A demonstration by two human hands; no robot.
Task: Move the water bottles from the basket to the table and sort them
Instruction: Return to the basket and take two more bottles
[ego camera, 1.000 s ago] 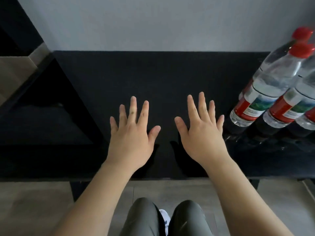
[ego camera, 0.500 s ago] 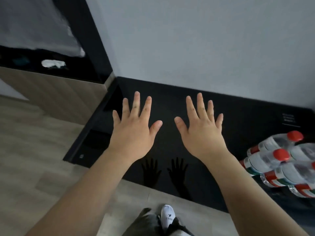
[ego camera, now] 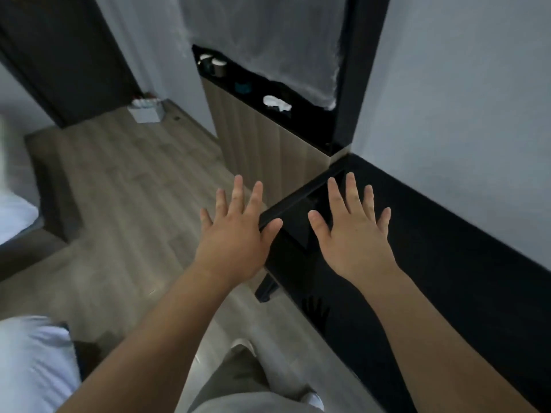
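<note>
- Nearest, the person's trousers [ego camera: 238,383] stand beside the black table [ego camera: 462,278], on its open side.
- The left hand [ego camera: 235,242] hovers just off the table's left end, over the floor; the right hand [ego camera: 354,245] hovers above that end.
- Both are flat, palms down with fingers spread, apart and holding nothing. This is probably a ready pose before reaching.
- No water bottles show on the visible stretch of the table.
- Well beyond the table's end, by the dark door [ego camera: 68,55], sits a small white container [ego camera: 146,113]. It may be the basket, but it is too blurred to tell.
</note>
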